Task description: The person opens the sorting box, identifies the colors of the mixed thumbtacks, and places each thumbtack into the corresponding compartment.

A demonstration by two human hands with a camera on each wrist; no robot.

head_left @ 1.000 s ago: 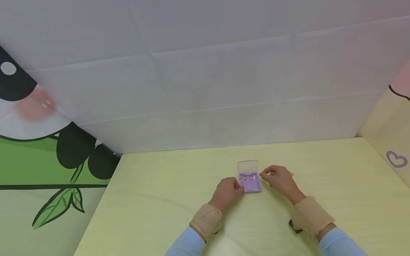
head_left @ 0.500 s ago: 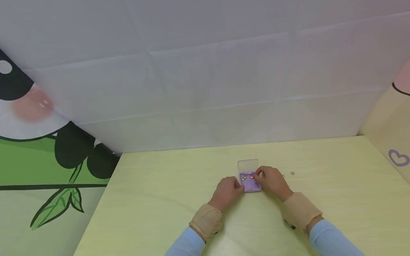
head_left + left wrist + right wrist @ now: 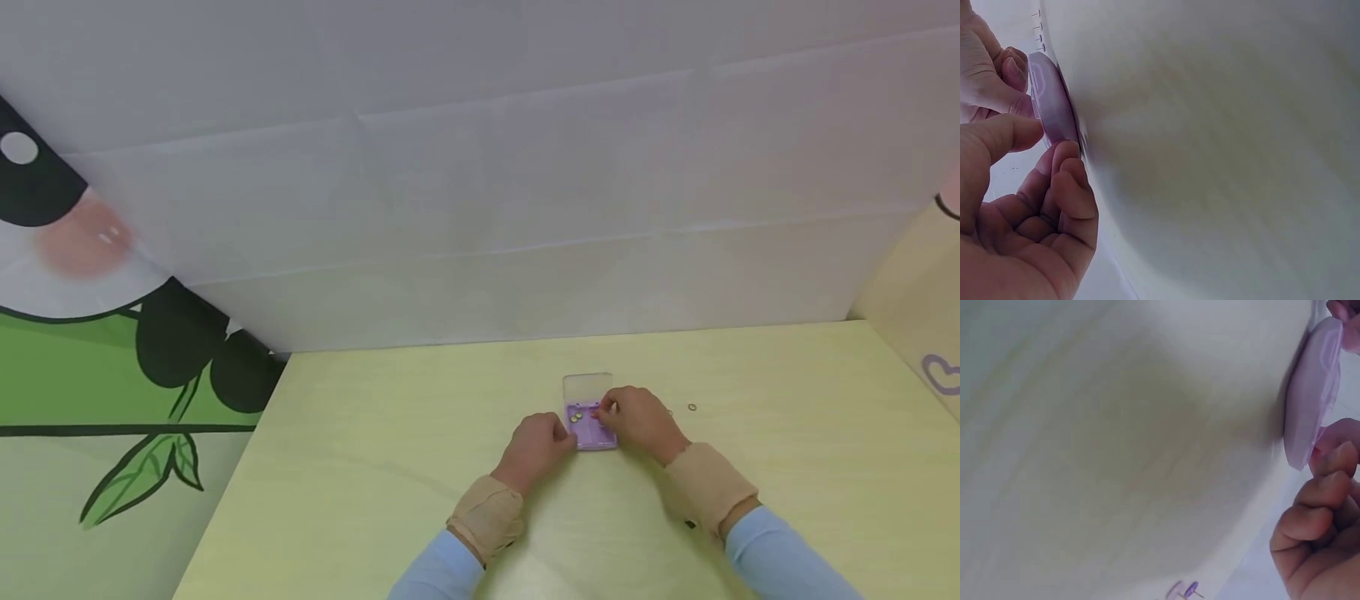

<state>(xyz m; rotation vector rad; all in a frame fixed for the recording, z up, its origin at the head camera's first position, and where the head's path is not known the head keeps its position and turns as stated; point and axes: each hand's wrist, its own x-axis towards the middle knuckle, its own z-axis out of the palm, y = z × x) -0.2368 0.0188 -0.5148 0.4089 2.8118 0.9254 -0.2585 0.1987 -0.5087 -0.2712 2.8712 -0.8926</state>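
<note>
Intently, two hands worked at one purple box on the pale yellow table, its single clear lid raised. The left hand pinched the box's near left edge between thumb and fingers. The right hand, thumb and fingertip drawn together over the box's right part, appeared to grip one reddish piece, mostly hidden. Two yellowish pieces lay in the left part; two small studs sat on the table beyond the right hand.

no legible txt, labels, nos.
</note>
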